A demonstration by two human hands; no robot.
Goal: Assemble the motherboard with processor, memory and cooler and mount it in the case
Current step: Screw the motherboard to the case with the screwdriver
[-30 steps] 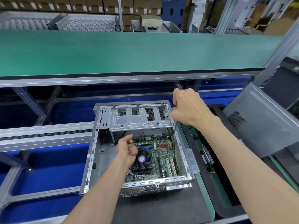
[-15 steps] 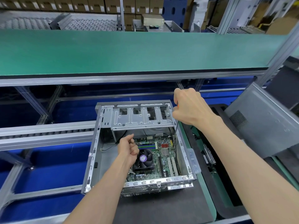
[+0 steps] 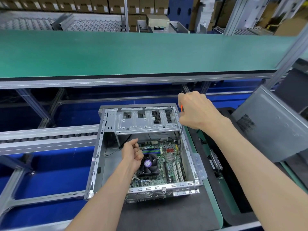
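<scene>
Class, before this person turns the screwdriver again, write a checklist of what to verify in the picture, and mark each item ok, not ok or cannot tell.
1. Green motherboard lies flat in the open grey metal case: ok.
2. Black cooler fan with purple label sits on the board: ok.
3. Right hand grips the orange-handled screwdriver: ok.
4. Screwdriver tip seated in a screw near the board's far right edge: cannot tell, the tip is too small to see.
5. Left hand, curled above the board beside the fan, holds a spare screw: cannot tell.
6. Thin black cables clear of the shaft: cannot tell.
</scene>
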